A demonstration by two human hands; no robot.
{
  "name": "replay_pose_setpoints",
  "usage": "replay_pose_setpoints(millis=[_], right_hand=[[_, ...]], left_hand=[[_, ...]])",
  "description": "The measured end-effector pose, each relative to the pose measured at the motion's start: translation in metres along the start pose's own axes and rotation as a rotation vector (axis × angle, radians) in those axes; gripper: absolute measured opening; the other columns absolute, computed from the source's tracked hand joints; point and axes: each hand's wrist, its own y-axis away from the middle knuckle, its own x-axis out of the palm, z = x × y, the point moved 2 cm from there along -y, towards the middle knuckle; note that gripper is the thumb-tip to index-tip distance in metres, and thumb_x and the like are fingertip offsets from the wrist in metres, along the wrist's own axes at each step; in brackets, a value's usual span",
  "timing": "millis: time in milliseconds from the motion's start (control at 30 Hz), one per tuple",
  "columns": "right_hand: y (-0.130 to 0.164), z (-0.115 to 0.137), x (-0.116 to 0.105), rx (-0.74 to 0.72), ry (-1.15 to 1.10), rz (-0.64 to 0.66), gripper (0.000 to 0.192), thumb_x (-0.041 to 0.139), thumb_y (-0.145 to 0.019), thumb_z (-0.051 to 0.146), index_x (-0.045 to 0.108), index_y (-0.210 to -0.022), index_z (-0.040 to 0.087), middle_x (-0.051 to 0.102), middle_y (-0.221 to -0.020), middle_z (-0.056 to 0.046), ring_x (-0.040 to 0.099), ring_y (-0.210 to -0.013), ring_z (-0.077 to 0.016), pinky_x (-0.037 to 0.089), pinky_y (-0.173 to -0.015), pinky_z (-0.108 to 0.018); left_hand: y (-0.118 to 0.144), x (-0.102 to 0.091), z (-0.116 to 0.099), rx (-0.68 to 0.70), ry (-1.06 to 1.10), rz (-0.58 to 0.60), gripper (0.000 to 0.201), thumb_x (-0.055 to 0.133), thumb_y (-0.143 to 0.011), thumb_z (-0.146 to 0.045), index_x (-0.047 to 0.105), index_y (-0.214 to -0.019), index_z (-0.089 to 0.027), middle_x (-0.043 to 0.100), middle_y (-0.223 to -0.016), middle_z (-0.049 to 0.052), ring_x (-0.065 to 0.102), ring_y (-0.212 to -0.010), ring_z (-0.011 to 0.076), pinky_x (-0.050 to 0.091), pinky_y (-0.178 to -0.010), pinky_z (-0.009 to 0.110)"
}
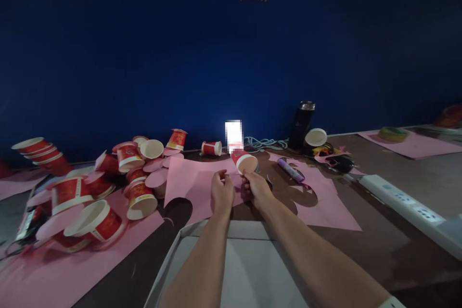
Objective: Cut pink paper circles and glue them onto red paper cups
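My right hand (257, 188) holds a small red paper cup (245, 160) with a white rim, tipped on its side so the pale open mouth faces toward me and to the right. My left hand (221, 192) pinches the near edge of a pink paper sheet (191, 180) lying flat on the worktop, with rounded pieces cut out of its lower edge. The cup sits just above that sheet's right end.

Both forearms are bare all the way up, no sleeves anywhere in the shot. The left hand (222, 193) has no rings or glove on it, and the right hand (255, 187) is the same. There's a pale bit at the bottom right corner by the right arm, maybe a sleeve edge or band, too cropped to tell.
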Motion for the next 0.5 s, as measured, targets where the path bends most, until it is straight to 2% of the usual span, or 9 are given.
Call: replay_pose_setpoints(millis=[233, 367, 500], right_hand=[[-0.005, 0.002, -0.003, 0.028, -0.11, 0.134, 0.016, 0.064, -0.076, 0.025, 0.051, -0.073, 0.017, 0.046, -0.054, 0.007, 0.033, -0.036, -0.0011, 0.021, -0.032, -0.011], [-0.007, 0.006, -0.006, 0.057, -0.225, 0.075, 0.013, 0.06, -0.081, 0.025, 0.053, -0.076, 0.015, 0.045, -0.053, 0.007, 0.032, -0.036, -0.0003, 0.021, -0.032, -0.01], [-0.007, 0.013, -0.01, 0.025, -0.286, -0.032, 0.011, 0.055, -0.084, 0.022, 0.055, -0.076, 0.014, 0.045, -0.053, 0.007, 0.033, -0.036, -0.0005, 0.025, -0.032, -0.01]], left_hand=[[0.008, 0.004, -0.009, 0.142, 0.02, 0.08, 0.022, 0.047, -0.083, -0.022, 0.06, -0.1, -0.015, 0.066, -0.097, 0.008, 0.061, -0.086, 0.0172, 0.048, -0.079, 0.03], [0.005, -0.007, -0.012, 0.133, 0.018, -0.014, 0.024, 0.046, -0.081, -0.019, 0.061, -0.1, -0.015, 0.066, -0.096, 0.008, 0.06, -0.084, 0.0167, 0.047, -0.078, 0.029], [-0.002, -0.03, -0.019, 0.153, -0.099, -0.161, 0.024, 0.046, -0.082, -0.024, 0.061, -0.099, -0.016, 0.065, -0.093, 0.006, 0.058, -0.078, 0.0164, 0.047, -0.076, 0.029]])
